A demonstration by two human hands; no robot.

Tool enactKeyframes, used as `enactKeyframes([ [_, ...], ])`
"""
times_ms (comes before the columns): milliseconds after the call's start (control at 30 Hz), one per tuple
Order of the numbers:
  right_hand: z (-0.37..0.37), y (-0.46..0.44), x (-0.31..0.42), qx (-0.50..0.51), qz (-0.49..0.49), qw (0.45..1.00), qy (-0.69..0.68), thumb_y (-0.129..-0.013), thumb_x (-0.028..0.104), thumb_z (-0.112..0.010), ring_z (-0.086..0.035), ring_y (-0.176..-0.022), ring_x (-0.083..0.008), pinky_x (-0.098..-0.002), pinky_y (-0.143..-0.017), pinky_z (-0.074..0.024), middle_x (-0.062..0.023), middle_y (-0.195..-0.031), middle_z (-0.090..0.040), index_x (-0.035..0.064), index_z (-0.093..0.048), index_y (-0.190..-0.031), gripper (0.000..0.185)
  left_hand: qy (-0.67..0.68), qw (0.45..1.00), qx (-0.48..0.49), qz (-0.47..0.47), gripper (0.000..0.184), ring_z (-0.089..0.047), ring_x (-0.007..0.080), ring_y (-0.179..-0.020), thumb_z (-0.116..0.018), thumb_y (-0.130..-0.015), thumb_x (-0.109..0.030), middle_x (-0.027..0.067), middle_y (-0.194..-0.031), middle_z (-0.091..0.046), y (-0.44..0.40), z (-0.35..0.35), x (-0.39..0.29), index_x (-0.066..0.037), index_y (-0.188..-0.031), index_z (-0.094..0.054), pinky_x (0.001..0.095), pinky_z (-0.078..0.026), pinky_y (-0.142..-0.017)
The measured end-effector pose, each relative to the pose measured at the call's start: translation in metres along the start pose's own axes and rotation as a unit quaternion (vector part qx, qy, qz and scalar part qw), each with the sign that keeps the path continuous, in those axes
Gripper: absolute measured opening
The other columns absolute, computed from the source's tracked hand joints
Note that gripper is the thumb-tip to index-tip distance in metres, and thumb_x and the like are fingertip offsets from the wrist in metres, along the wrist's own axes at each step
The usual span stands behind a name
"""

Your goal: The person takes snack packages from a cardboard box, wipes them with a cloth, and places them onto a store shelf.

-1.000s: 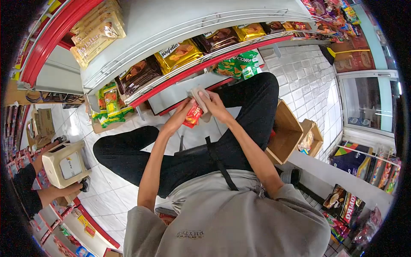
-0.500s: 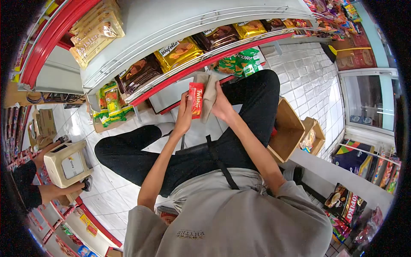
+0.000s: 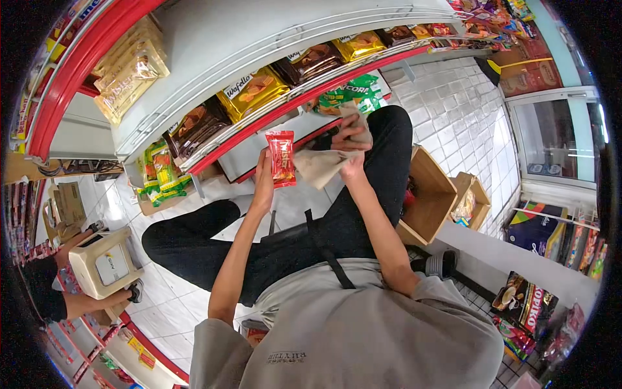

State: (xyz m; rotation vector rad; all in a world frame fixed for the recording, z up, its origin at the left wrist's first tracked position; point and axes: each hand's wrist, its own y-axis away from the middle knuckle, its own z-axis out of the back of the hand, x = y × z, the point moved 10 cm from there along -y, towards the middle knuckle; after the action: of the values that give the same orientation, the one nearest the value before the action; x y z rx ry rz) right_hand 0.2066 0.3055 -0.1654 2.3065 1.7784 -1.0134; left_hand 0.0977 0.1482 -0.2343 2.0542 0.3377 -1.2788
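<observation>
A red Twister packet is upright in my left hand, whose fingers press along its left edge. My right hand grips a beige cloth, part of it hanging toward the packet and part bunched around the fingers. Both hands are above my lap, in front of the lower shelf. Just beyond them, on that shelf, are yellow Wafello packs and brown ones. Green corn snack bags lie below the shelf edge, near my right hand.
Cream Twister packs sit on the upper left shelf. An open cardboard box is beside my knee at the right, with a smaller box next to it. Another person's leg shows by a beige plastic stool.
My right hand has moved away to the right with the cloth, which was close against the packet. The packet has shifted slightly left in my left hand.
</observation>
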Motion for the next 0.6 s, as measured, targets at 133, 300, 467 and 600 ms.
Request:
enactKeyframes([
  [133, 0.002, -0.003, 0.005, -0.046, 0.042, 0.998, -0.015, -0.107, 0.037, -0.049, -0.076, -0.086, -0.0213, -0.0417, -0.086, -0.0602, -0.0121, -0.131, -0.069, 0.0156, -0.063, -0.140, 0.041, -0.014, 0.999, -0.033, 0.029, 0.068, -0.055, 0.0171, -0.127, -0.041, -0.109, -0.056, 0.0089, -0.141, -0.055, 0.003, 0.000, 0.009, -0.003, -0.153, -0.041, 0.0351, -0.043, -0.111],
  [300, -0.008, -0.005, -0.008, -0.033, 0.025, 0.999, -0.027, -0.108, 0.037, -0.048, -0.076, -0.081, -0.0209, -0.0346, -0.081, -0.0600, -0.0110, -0.131, -0.070, 0.0192, -0.064, -0.141, 0.041, 0.044, 0.998, 0.031, 0.038, 0.076, -0.052, 0.0214, -0.133, -0.049, -0.107, -0.054, 0.0121, -0.149, -0.048, -0.006, 0.005, 0.024, -0.005, -0.161, -0.028, 0.0354, -0.046, -0.110],
  [467, -0.027, -0.005, -0.020, 0.064, -0.038, 0.997, -0.001, -0.109, 0.036, -0.045, -0.076, -0.090, -0.0230, -0.0337, -0.080, -0.0606, -0.0116, -0.132, -0.069, 0.0192, -0.063, -0.142, 0.042, 0.040, 0.998, 0.044, 0.033, 0.080, -0.052, 0.0240, -0.134, -0.066, -0.103, -0.039, 0.0124, -0.150, -0.047, 0.024, -0.022, -0.013, -0.007, -0.162, -0.023, 0.0385, -0.048, -0.109],
  [600, -0.002, -0.002, 0.007, -0.037, 0.066, 0.995, 0.059, -0.109, 0.035, -0.046, -0.075, -0.093, -0.0195, -0.0295, -0.074, -0.0594, -0.0128, -0.136, -0.066, 0.0172, -0.064, -0.141, 0.040, 0.092, 0.992, 0.071, -0.054, 0.084, -0.059, 0.0215, -0.121, -0.078, -0.094, -0.016, 0.0080, -0.139, -0.055, 0.036, -0.033, -0.022, -0.008, -0.159, -0.026, 0.0418, -0.052, -0.103],
])
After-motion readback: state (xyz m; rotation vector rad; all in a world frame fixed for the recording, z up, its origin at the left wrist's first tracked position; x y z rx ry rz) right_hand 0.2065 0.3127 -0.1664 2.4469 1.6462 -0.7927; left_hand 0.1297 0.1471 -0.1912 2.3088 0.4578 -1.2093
